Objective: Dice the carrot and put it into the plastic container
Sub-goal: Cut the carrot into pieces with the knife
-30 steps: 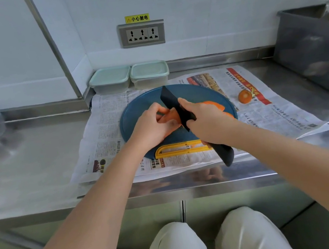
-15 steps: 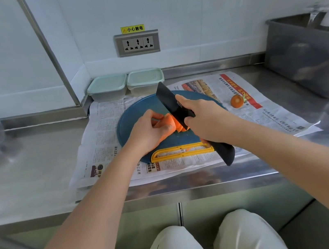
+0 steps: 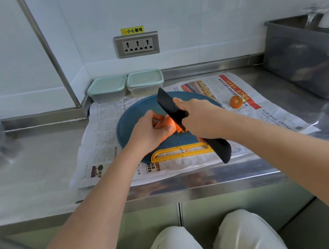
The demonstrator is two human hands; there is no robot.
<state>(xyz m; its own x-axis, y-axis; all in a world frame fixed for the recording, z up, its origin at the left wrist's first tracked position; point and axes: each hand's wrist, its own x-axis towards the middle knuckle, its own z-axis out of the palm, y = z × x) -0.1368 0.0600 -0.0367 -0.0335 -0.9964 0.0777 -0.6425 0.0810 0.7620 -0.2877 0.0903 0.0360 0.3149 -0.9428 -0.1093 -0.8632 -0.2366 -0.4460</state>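
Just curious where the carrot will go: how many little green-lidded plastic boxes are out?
2. The left box stands at the back wall by the corner; the right box sits close beside it. Both have lids on; none seems hidden.

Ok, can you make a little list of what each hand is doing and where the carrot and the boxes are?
left hand: holds the carrot down on the blue cutting board
right hand: grips the black knife, blade across the carrot
carrot end: lies apart on the newspaper, right of the board
plastic containers: two, lids on, side by side at the back by the wall
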